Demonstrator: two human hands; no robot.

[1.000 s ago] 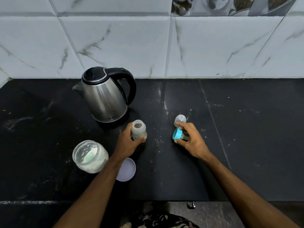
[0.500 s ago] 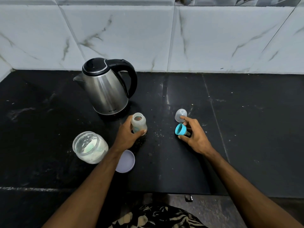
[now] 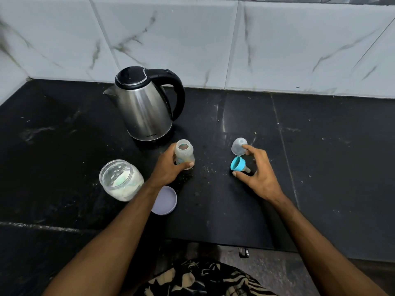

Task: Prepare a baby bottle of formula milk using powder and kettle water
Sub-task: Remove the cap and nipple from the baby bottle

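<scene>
My left hand (image 3: 168, 169) grips the small clear baby bottle (image 3: 184, 153), which stands upright and uncapped on the black counter (image 3: 320, 157) just in front of the kettle. The teal screw ring with its teat (image 3: 237, 164) lies on its side on the counter. My right hand (image 3: 259, 174) arches over it with spread fingers, thumb just below the ring, forefinger tip by the clear dome cap (image 3: 239, 146). The steel kettle (image 3: 145, 110) with a black lid and handle stands behind the bottle. An open jar of white powder (image 3: 119, 180) sits left of my left wrist.
The jar's pale lilac lid (image 3: 164, 200) lies flat beside my left forearm. White marble-look tiles (image 3: 213, 39) form the wall behind. The counter's front edge runs below my arms, and specks of powder dot the surface.
My right hand has set the teal ring and teat down on the counter and loosened its fingers around it. The left hand keeps its grip on the bottle.
</scene>
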